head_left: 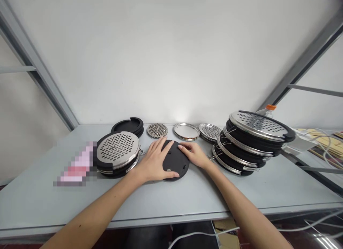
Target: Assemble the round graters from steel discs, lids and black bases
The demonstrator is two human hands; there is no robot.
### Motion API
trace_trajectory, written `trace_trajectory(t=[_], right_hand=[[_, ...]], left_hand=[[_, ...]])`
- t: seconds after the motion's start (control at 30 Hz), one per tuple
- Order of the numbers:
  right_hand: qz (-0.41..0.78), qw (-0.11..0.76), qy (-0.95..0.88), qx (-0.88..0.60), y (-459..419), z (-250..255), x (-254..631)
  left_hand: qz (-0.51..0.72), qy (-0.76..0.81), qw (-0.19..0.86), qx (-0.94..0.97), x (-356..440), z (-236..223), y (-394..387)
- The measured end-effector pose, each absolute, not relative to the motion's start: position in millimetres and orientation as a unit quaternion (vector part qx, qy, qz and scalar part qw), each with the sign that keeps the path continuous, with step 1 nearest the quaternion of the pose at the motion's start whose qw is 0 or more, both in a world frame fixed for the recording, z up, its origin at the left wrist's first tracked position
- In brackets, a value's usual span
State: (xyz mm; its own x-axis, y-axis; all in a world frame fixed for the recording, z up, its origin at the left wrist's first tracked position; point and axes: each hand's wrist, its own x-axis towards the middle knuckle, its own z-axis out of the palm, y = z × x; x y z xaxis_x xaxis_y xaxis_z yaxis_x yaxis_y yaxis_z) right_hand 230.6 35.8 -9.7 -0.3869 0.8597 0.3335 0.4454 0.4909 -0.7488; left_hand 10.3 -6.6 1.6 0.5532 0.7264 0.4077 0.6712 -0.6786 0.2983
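A black round disc (175, 159) lies flat on the grey table in front of me, with a small hole, a slot and a knob-like bump on its face. My left hand (157, 161) is spread over its left side, fingers toward the far edge and thumb along the near edge. At the far right rim, my right hand (195, 154) is closed, thumb and bent fingers against the disc's edge. Left of the disc stands a short stack of black-rimmed discs topped by a perforated metal plate (118, 148), with a wire clasp on its side.
To the right rises a leaning stack of perforated-topped discs (258, 125) with wire clasps. Along the wall lie black rings (127, 126), a perforated disc (157, 130), shiny metal lids (187, 130) and perforated plates (210, 132). An orange-capped bottle (268, 110) stands behind; grey posts flank the table.
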Motion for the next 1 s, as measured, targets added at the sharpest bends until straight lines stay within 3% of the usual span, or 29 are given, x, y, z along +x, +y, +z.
trace_trajectory(t=[0.2,0.63,1.0], right_hand=[[0.246,0.321,-0.816,-0.413,33.8,-17.1,222.0],[0.116,0.423,-0.728,-0.527,51.0,-9.5,266.5],[0.089,0.284,-0.734,-0.61,50.6,-9.0,274.1]], left_hand=[[0.203,0.4,0.099,0.888,6.6,-5.6,-5.4],[0.17,0.37,0.114,0.906,7.8,8.1,-7.5],[0.102,0.352,0.112,0.924,2.4,4.4,-6.7]])
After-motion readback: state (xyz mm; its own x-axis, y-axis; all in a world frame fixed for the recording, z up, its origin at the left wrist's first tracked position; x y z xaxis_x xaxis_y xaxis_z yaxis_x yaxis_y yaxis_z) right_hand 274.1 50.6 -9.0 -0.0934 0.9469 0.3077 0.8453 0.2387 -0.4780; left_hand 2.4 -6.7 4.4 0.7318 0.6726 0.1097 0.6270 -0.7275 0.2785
